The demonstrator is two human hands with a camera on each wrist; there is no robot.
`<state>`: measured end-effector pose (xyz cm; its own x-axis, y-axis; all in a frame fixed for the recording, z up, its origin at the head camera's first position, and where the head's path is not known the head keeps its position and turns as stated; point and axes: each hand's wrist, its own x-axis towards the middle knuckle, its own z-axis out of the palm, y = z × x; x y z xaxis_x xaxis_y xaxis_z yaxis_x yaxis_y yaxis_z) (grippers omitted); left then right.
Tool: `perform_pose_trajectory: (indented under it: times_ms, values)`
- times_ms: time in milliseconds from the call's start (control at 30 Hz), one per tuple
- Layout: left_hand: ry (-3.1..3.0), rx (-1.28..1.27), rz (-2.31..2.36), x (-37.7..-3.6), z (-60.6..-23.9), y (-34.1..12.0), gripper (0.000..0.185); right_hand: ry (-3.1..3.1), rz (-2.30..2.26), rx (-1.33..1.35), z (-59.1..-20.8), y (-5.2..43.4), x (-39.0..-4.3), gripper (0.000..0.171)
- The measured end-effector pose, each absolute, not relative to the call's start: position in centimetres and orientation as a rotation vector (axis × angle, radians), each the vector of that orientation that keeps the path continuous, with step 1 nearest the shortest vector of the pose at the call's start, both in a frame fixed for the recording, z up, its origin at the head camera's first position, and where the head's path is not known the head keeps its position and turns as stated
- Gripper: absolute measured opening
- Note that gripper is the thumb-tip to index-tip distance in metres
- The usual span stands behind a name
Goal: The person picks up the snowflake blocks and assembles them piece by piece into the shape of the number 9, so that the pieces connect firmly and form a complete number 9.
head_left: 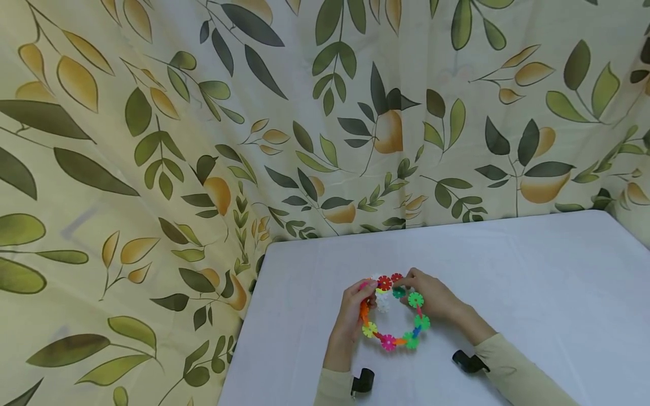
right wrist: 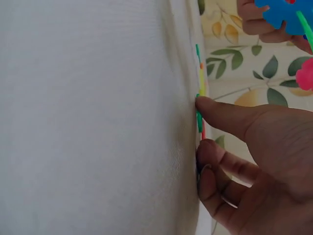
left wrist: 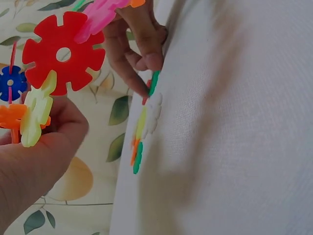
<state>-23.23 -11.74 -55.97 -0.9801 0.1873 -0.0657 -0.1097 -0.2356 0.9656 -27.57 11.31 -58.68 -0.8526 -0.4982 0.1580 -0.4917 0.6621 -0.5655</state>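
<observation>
A ring of flower-shaped plastic discs (head_left: 388, 341), slotted together in pink, green, yellow, orange and blue, hangs from my left hand (head_left: 350, 307). That hand grips the ring's left side; in the left wrist view a red disc (left wrist: 39, 63) and a yellow disc (left wrist: 37, 115) stand close to its thumb. My right hand (head_left: 434, 296) reaches down to the table behind the ring's far right side. Its thumb and fingertips pinch a loose green disc (right wrist: 199, 115) at its edges, low on the cloth. Red discs (head_left: 384, 282) and a white disc (head_left: 383, 303) lie beside it.
The table (head_left: 508, 270) wears a white cloth, and leaf-patterned curtains (head_left: 355, 113) hang behind it and along the left. Black wrist cameras (head_left: 363, 382) sit at both sleeves. More loose discs, yellow, orange and green (left wrist: 138, 157), lie in a cluster near the right fingers.
</observation>
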Motion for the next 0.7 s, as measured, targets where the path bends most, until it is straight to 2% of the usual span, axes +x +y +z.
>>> perform_pose_trajectory:
  times_ms: [133,300,467,633,700]
  values:
    - [1.863,0.084,2.333,-23.3,-55.9,-11.7,0.025,2.878,-1.018,-0.829,-58.7,11.4,-27.7,0.034]
    - [1.851,0.078,2.358,-23.3,-55.9,-11.6,0.025,2.803,-1.19,-0.667,-58.3,11.6,-27.9,0.031]
    - [1.857,0.044,2.343,-23.4,-55.8,-11.6,0.026,2.709,-1.383,-0.616,-57.7,11.6,-28.0,0.038]
    - [1.851,0.033,2.347,-23.3,-55.8,-11.7,0.028,2.515,-1.64,-0.667,-57.0,11.5,-28.0,0.014]
    - [1.835,0.037,2.364,-23.3,-55.9,-11.8,0.027,2.407,-1.741,-0.676,-56.7,11.5,-27.9,0.014]
